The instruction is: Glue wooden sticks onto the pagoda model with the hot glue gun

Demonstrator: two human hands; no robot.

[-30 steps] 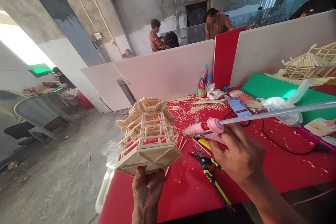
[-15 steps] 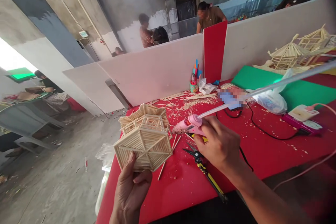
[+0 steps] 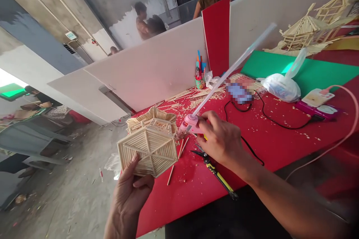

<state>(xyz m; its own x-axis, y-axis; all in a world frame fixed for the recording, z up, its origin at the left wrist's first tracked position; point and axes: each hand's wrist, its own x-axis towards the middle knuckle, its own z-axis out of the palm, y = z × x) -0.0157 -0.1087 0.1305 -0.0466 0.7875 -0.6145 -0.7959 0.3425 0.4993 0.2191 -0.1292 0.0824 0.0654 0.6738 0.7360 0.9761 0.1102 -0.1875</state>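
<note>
Leftmost, a grey plastic chair (image 3: 25, 134) stands at the frame's edge. Left of lower centre, the left hand (image 3: 131, 194) grips a wooden-stick pavilion model (image 3: 161, 153), thumb against its hexagonal base. Near mid-frame, a pink glue gun (image 3: 191, 122) points at the model, contact unclear, its handle wrapped by the right hand's (image 3: 221, 134) fingers. Black-and-yellow cutters (image 3: 218, 177) lie below; at right, a knotted plastic bag (image 3: 282, 87).

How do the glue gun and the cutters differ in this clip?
The glue gun is pink; the cutters are black and yellow. The glue gun is in the grip of the right hand; the cutters lie on the table. A clear stick juts from the glue gun; the cutters have none. Both are hand tools.
</note>
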